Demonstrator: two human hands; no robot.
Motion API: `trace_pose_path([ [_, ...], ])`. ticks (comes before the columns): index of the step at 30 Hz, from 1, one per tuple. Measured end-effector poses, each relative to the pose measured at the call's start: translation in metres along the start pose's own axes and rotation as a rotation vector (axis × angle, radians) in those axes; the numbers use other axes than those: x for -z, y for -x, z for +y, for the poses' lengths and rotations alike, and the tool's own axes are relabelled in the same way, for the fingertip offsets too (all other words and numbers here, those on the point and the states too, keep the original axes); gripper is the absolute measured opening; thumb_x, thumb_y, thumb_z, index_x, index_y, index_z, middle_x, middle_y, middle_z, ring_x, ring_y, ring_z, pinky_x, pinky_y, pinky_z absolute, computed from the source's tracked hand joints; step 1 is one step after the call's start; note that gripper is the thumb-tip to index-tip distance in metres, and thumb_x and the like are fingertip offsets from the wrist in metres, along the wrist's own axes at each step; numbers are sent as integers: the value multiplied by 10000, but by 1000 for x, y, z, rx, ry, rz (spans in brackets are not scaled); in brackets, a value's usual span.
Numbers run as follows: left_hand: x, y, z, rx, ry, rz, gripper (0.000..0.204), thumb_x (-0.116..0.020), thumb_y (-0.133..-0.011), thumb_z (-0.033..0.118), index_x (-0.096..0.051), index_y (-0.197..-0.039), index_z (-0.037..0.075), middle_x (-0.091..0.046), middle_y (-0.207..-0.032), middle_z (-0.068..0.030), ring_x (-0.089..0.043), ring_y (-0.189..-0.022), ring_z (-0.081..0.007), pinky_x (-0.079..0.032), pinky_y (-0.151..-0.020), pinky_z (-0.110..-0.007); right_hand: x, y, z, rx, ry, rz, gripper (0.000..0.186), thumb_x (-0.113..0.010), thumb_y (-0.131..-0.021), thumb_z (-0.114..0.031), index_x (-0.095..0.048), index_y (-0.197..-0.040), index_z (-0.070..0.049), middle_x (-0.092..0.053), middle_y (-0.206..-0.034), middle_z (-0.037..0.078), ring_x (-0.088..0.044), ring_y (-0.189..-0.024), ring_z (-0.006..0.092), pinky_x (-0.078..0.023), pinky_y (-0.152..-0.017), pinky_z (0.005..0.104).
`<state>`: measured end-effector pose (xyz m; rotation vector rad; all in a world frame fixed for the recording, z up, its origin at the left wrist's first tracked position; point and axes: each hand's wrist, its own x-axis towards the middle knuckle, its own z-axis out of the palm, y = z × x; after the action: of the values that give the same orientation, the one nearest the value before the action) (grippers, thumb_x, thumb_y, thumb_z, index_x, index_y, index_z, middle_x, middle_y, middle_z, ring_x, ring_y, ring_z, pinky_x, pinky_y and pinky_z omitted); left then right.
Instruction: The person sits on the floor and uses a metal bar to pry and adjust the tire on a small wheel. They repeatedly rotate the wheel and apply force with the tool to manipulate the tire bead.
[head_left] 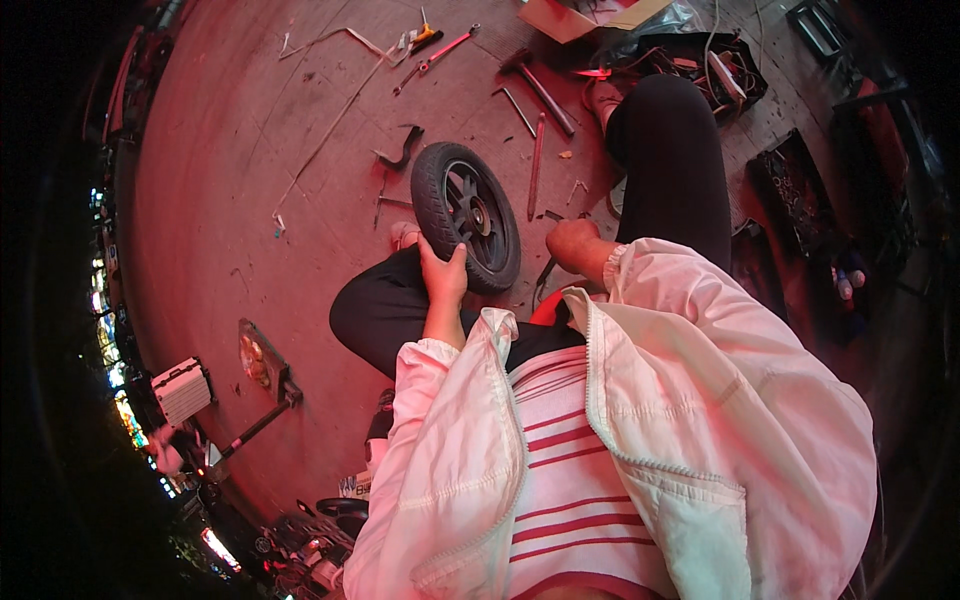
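Note:
A small black wheel with its tyre (432,205) stands tilted on the floor between my legs, its spoked rim turned to the right. My left hand (444,272) grips the tyre's lower left edge, thumb on the near side and fingers partly hidden. To the right of the wheel, apart from it, my right hand (578,244) is closed in a fist. A short dark tip pokes out by its knuckles, but what it holds is mostly hidden. Below that fist a thin dark bar (543,275) slants down; whether it joins the hand I cannot tell.
Beyond the wheel lie a hammer (545,95), a long reddish rod (536,165), a thin L-shaped bar (515,112), a red-handled tool (450,50) and a curved black part (402,150). A black box of cables (700,70) sits far right. A white case (182,390) stands left.

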<state>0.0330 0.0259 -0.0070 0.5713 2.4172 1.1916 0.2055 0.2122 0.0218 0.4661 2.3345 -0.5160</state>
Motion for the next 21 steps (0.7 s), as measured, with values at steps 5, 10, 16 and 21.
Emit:
trace_pose_path([
  [5, 1, -2, -6, -19, 10, 3, 863, -718, -767, 149, -218, -1437, -66, -372, -1426, -263, -376, -1330, -331, -283, -1097, -351, -3, -5, -1, 10, -12, -5, 275, -709, -719, -100, -719, -994, -96, -682, -1058, 139, -675, -973, 281, -571, -678, 421],
  [10, 1, -3, -7, -20, 17, 3, 866, -718, -769, 158, -216, -1439, -65, -367, -1430, -264, -372, -1333, -332, -283, -1098, -351, -4, -6, -2, 16, -9, 0, 267, -703, -723, -104, -719, -990, -96, -684, -1054, 133, -676, -970, 279, -572, -682, 415],
  [16, 0, -4, -7, 21, 17, 16, 873, -720, -766, 166, -215, -1440, -63, -359, -1436, -267, -365, -1338, -335, -283, -1098, -350, -8, -10, 0, 28, -9, -7, 250, -692, -731, -104, -718, -979, -90, -684, -1047, 137, -677, -963, 280, -573, -680, 420],
  [21, 0, -5, -6, 18, 17, 27, 877, -719, -761, 166, -214, -1441, -61, -365, -1431, -266, -372, -1332, -338, -291, -1094, -350, -5, -8, -2, 9, -4, -20, 253, -690, -736, -108, -716, -987, -84, -683, -1042, 145, -675, -964, 283, -572, -684, 416],
])
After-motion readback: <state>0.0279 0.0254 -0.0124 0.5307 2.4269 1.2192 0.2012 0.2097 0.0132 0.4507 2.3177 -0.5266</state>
